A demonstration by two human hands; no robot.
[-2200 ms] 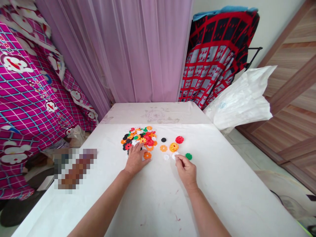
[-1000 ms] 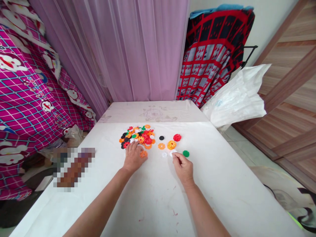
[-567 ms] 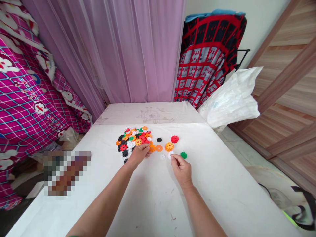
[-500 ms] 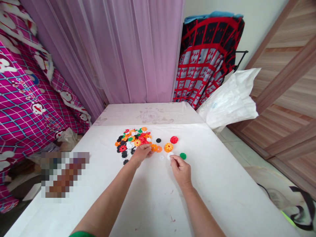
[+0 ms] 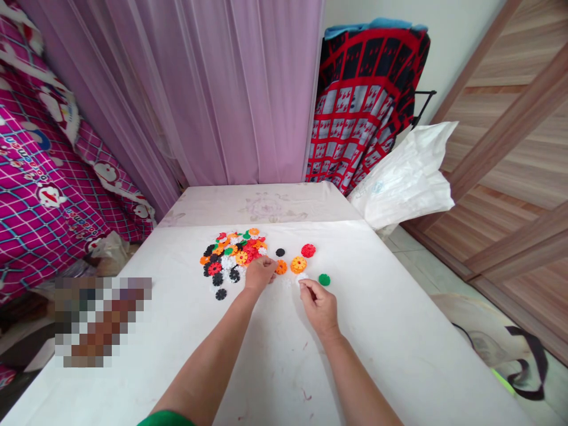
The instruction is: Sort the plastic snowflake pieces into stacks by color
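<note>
My left hand (image 5: 261, 274) is at the right edge of a heap of flower-shaped plastic discs (image 5: 228, 260). Its fingers are pinched together at the near-left edge of an orange disc (image 5: 281, 267). My right hand (image 5: 320, 302) has thumb and forefinger closed at the edge of a white disc (image 5: 302, 277), partly behind the fingertips. Another white disc (image 5: 287, 283) lies between the hands, faint against the white cloth. Orange-yellow discs (image 5: 299, 264) lie just beyond the right fingertips, and a green disc (image 5: 324, 280) is to the right.
A red disc (image 5: 308, 251) and a black disc (image 5: 280, 252) lie farther back on the white-covered table (image 5: 373, 331). A white bag (image 5: 403, 177) stands at the table's right edge. Purple curtains (image 5: 248, 94) hang behind. A blurred patch (image 5: 106, 322) covers the left side.
My left hand has moved right, away from the heap; two orange discs side by side now appear as one. My right hand keeps its pinch. The whole view has shifted slightly.
</note>
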